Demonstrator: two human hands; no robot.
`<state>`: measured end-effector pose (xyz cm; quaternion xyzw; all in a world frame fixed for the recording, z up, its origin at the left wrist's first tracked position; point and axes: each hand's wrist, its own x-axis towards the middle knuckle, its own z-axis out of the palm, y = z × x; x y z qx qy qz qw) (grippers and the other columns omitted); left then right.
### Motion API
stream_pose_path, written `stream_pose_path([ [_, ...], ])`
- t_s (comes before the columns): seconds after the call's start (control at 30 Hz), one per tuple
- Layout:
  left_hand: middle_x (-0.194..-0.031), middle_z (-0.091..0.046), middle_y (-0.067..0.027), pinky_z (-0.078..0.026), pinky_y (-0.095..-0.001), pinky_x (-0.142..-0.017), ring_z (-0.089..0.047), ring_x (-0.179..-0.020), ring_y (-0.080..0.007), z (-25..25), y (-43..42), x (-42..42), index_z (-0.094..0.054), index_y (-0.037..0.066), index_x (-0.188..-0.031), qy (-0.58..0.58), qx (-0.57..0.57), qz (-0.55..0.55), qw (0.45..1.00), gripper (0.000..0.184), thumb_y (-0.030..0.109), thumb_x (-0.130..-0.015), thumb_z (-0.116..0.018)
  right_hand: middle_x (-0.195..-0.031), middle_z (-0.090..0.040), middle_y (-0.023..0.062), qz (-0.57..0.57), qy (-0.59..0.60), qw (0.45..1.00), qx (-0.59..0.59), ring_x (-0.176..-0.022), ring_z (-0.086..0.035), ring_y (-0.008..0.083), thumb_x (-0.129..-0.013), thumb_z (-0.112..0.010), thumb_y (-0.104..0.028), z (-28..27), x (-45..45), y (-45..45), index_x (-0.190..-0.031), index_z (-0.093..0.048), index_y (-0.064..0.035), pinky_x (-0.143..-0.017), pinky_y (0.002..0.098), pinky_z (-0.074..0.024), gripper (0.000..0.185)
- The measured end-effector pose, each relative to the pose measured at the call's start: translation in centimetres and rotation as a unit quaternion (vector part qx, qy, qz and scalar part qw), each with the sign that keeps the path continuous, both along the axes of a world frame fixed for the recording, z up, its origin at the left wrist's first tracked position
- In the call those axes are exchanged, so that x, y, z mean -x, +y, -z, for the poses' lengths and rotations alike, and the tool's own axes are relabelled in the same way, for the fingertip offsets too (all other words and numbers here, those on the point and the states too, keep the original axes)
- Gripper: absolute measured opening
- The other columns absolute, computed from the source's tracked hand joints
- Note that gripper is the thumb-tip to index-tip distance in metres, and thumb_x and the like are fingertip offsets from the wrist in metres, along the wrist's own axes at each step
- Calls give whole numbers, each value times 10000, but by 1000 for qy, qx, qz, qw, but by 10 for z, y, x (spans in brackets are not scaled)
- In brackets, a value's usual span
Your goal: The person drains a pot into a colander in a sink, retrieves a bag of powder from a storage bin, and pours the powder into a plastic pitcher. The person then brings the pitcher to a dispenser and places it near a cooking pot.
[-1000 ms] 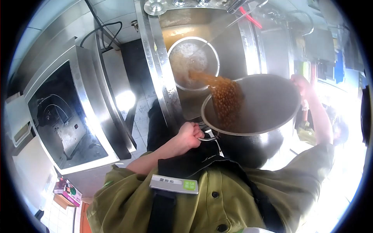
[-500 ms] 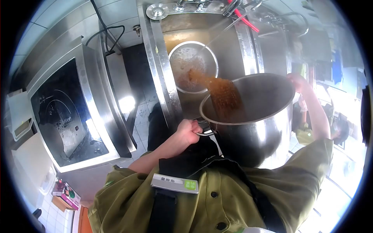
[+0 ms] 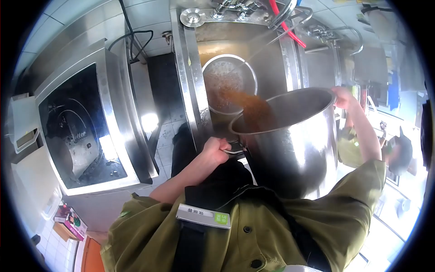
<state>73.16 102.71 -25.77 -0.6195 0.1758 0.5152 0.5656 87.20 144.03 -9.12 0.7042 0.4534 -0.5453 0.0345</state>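
Head view: left grip [image 3: 216, 151] and right grip [image 3: 345, 98] clench a tilted pot [image 3: 294, 152], its brown contents [image 3: 254, 109] partly poured into a round vessel [image 3: 256, 82].

A cable [image 3: 127, 20] is looping beyond the glass panel [image 3: 81, 122]; a printed box [image 3: 73, 222] is sitting lower left; a co-worker [image 3: 349, 147] is occupying the right.

A metal sink [image 3: 270, 56] holds a round rimmed container [image 3: 256, 82].
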Motion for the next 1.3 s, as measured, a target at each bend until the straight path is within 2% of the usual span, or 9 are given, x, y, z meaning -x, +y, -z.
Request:
stream_pose_path([
  [0.23, -589, -321, -41, -200, -220, -347, -223, -381, -111, 8, 1, 8, -371, 7, -740, -43, 31, -1, 999, 58, -30, -742, -327, -657, -457, 42, 23, 33, 998, 48, -503, -444, 114, -782, -421, -10, 6, 28, -8, -785, -434, -34, -480, 236, -395, 28],
  [0.33, -585, -318, -40, -201, -224, -355, -223, -377, -110, 17, 1, 10, -382, 0, -763, -58, 35, -9, 998, 70, -32, -733, -327, -716, -486, 43, -28, 26, 999, 30, -538, -455, 101, -778, -434, -15, 11, 36, -12, -825, -465, -28, -496, 220, -399, 58],
  [0.43, -569, -309, -38, -204, -228, -360, -225, -372, -110, 20, 2, 12, -387, -9, -775, -60, 35, -22, 997, 90, -41, -721, -322, -649, -456, 11, -29, 5, 998, 48, -547, -472, 101, -788, -434, -28, 11, 46, -15, -810, -445, -72, -492, 218, -408, 51],
  [0.53, -552, -301, -37, -205, -228, -363, -230, -369, -112, 23, 1, 11, -388, -11, -778, -67, 36, -33, 997, 106, -53, -711, -318, -764, -515, 36, -41, 15, 997, 58, -617, -488, 94, -778, -445, -28, 15, 42, -7, -853, -492, -24, -521, 213, -411, 88],
  [0.63, -546, -300, -38, -203, -228, -362, -232, -368, -114, 21, 2, 13, -388, -11, -782, -73, 44, -32, 996, 114, -58, -707, -318, -755, -522, 40, -80, 18, 993, 81, -613, -495, 102, -785, -437, -32, 16, 39, -3, -840, -496, -25, -523, 216, -405, 80],
  [0.9, -551, -288, -42, -189, -237, -339, -205, -371, -125, 16, 4, 10, -339, 16, -699, -48, 70, -41, 996, 95, -70, -691, -298, -667, -516, 31, -71, 27, 994, 73, -579, -507, 109, -796, -419, -51, 16, 33, 2, -820, -486, -31, -520, 235, -425, 74],
  [1.1, -552, -280, -46, -186, -240, -352, -205, -379, -133, 16, -1, 8, -316, 35, -651, -50, 39, -53, 997, 134, -91, -665, -271, -645, -502, 24, -63, 28, 995, 72, -548, -502, 107, -798, -401, -55, 14, 35, -2, -774, -456, -41, -479, 224, -419, 61],
  [1.2, -549, -279, -41, -190, -240, -360, -216, -388, -134, 13, -4, 6, -315, 38, -643, -45, 22, -52, 997, 138, -91, -686, -299, -629, -487, 23, -54, 13, 996, 76, -524, -491, 104, -792, -399, -53, 10, 36, -4, -761, -444, -37, -454, 210, -411, 57],
  [1.3, -554, -285, -42, -208, -245, -377, -237, -405, -133, 7, -13, 5, -311, 35, -645, -77, -31, -105, 991, 143, -91, -708, -337, -613, -471, 25, -38, 21, 994, 102, -497, -469, 101, -781, -399, -44, 13, 31, 6, -740, -438, -29, -441, 204, -405, 59],
])
